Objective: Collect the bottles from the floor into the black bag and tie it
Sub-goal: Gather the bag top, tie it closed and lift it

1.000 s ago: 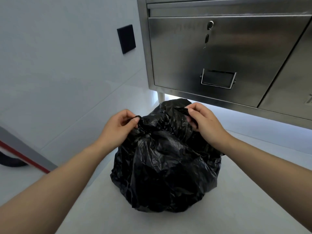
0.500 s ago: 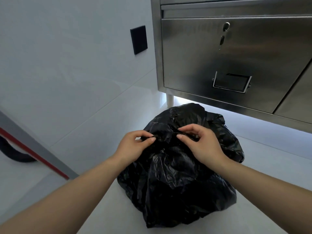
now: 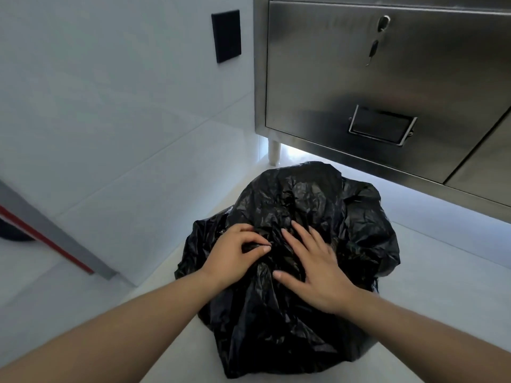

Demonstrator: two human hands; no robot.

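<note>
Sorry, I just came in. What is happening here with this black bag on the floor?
A person is working on a full black bag that sits on the floor in front of a steel cabinet. The left hand pinches the plastic near the top with curled fingers, and the right hand lies flat on the bag with fingers spread. No bottles show on the floor. Whether a knot is tied cannot be seen.
</note>
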